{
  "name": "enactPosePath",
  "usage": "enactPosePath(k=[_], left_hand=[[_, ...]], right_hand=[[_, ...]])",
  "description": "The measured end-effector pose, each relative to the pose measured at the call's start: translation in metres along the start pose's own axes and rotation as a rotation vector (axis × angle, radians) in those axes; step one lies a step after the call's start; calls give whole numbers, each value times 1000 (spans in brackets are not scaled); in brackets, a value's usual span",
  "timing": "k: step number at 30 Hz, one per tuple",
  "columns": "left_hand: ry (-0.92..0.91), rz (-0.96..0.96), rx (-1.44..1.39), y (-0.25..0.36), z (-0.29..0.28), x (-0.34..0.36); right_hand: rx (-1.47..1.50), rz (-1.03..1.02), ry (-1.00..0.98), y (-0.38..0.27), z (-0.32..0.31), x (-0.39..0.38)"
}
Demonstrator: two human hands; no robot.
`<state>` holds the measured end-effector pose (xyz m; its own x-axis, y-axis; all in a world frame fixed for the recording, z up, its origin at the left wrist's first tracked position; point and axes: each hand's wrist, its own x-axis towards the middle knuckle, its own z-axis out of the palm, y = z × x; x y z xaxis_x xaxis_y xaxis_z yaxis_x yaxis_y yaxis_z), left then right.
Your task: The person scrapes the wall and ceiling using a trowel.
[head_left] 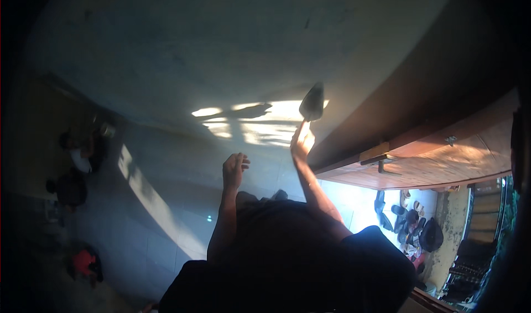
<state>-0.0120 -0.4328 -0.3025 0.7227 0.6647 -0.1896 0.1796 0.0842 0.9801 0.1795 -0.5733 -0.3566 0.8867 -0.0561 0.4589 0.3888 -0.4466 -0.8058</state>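
A metal trowel point(312, 101) points up the pale wall point(243, 53), over a patch of sunlight, its handle in my right hand point(302, 140); whether the blade touches the wall I cannot tell. Lower and to the left, my left hand point(236, 166) is raised with loosely bent fingers, a little apart, and holds nothing that I can see.
A wooden door point(420, 158) with metal bolts stands to the right, with shoes point(397, 210) and a dark bag point(430, 233) on the tiled floor point(155, 213) below. At left are people in white point(82, 159), dark point(71, 191) and red point(84, 263) clothing.
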Motion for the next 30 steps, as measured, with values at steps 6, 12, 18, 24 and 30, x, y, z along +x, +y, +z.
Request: enactPosePath(k=[6, 12, 18, 24, 30], left_hand=[[7, -49, 38, 2, -3, -1], [-16, -24, 22, 8, -6, 1], [-22, -81, 26, -17, -5, 5], [-34, -65, 66, -1, -2, 3], [-35, -123, 54, -13, 3, 5]], right_hand=[[569, 410, 33, 3, 27, -9], [527, 361, -59, -54, -26, 27], [391, 359, -93, -40, -29, 17], [392, 268, -188, -74, -61, 43], [332, 460, -190, -11, -41, 2]])
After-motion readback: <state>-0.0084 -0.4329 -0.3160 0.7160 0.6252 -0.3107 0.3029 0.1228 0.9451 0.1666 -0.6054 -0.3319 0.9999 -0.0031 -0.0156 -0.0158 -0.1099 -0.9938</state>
